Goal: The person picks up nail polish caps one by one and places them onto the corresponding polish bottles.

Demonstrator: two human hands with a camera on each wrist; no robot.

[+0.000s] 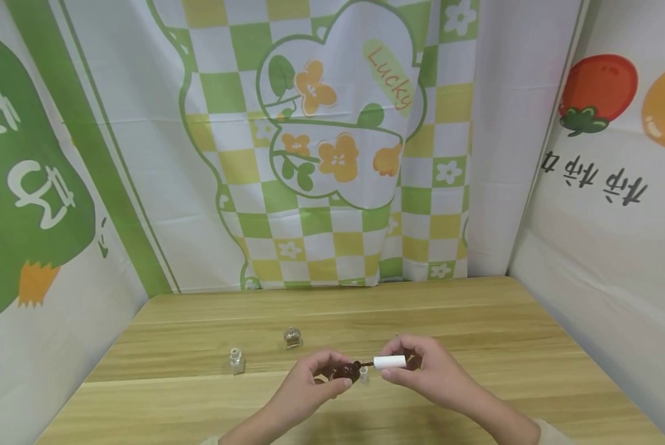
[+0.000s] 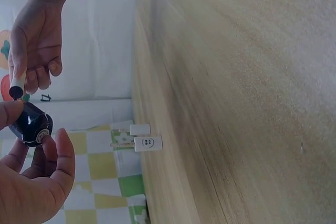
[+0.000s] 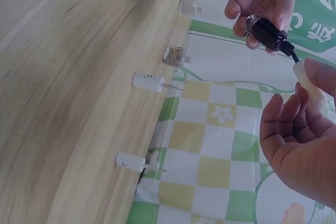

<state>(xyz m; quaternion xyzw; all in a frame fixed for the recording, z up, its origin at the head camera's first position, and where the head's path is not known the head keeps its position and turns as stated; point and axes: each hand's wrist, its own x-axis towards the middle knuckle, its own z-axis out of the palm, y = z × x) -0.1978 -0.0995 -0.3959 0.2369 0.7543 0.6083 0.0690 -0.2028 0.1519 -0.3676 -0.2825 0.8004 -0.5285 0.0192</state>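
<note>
Over the near part of the table, my left hand (image 1: pixel 310 378) holds a dark red nail polish bottle (image 1: pixel 345 371) between thumb and fingers, its neck tilted toward my right hand. The right hand (image 1: pixel 429 374) pinches a white brush cap (image 1: pixel 389 362). Between cap and bottle shows a short dark stretch of the brush (image 3: pixel 295 56), its tip at the bottle's mouth. Seen from the right wrist, the dark bottle (image 3: pixel 265 32) lies aslant in the left fingers, and the white cap (image 3: pixel 311 85) is between the right thumb and fingers.
On the wooden table (image 1: pixel 199 405) stand an uncapped clear bottle (image 1: pixel 236 362) at left and a glittery bottle (image 1: pixel 292 337) farther back. Two white brush caps, one with a face (image 3: pixel 147 81) and another (image 3: pixel 130 161), stand with brushes upward. Printed curtains (image 1: pixel 332 247) enclose the table.
</note>
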